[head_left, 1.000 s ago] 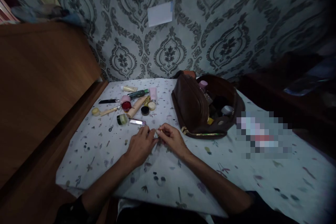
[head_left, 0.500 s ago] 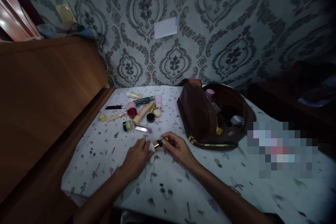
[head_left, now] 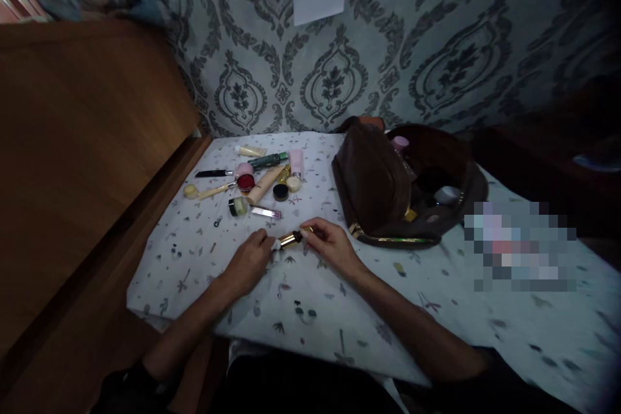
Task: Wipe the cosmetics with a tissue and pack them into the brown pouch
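Observation:
My left hand is closed on a small white cloth or tissue, which touches the near-left end of a gold-and-black cosmetic tube. Pinched at the tube's other end are the fingers of my right hand. The tube is tilted slightly, just above the table; its exact kind is unclear. Beyond my hands lie a shiny pinkish tube, a jar with a dark lid, a round black pot and a small cream-coloured pot.
An unzipped brown bag with items inside stands right of my hands. Farther back lie a beige tube, a pink tube, a green tube and a brush. A wooden cabinet borders the patterned tablecloth on the left.
The view has tilted down and come closer. My left hand and the white cloth have drawn back leftward along the tube, so more of its gold body shows.

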`<state>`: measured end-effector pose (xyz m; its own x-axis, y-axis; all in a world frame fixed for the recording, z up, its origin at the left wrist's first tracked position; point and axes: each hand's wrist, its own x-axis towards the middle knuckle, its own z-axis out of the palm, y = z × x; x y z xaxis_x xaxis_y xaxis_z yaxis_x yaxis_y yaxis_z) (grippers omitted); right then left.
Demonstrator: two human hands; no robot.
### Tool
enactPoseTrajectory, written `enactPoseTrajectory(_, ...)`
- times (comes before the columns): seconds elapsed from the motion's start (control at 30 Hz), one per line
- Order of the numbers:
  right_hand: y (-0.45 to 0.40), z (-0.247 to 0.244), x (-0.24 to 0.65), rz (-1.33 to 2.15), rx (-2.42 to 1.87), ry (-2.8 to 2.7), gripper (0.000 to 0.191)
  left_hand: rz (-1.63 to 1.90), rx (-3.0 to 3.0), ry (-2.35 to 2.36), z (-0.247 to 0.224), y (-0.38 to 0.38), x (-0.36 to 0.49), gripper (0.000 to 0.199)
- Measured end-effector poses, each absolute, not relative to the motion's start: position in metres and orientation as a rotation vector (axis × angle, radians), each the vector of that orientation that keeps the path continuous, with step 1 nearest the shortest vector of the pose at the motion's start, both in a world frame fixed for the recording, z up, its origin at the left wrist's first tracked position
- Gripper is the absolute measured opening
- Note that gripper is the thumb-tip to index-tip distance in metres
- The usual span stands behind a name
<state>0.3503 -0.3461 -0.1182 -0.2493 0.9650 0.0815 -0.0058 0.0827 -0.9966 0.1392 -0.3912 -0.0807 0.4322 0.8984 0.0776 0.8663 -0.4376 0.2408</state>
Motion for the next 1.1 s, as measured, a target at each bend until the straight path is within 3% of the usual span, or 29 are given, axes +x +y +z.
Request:
enactPoseTrajectory(0.37, -0.350, -0.109, 0.349, 1.340, -1.062, -1.410, 0.040, 0.616, 2.398, 1.537, -0.074, -0.387, 0.152, 0.021)
enactPoseTrajectory(0.63, -0.352, -0.107, 0.349, 1.293, -1.063, -1.445, 0.041, 0.550, 2.542, 1.562, -0.081, -0.384, 0.172, 0.044)
enactPoseTrajectory(0.9, -0.351, -0.109, 0.351, 1.255, -1.023, -1.519, 0.028, 0.779, 2.393, 1.452, -0.074, -0.377, 0.184, 0.025)
enactPoseTrajectory(1.1, -0.351, -0.111, 0.351, 1.285, -1.006, -1.489, 0.031, 0.450, 2.642, 1.619, -0.088, -0.377, 0.179, 0.035)
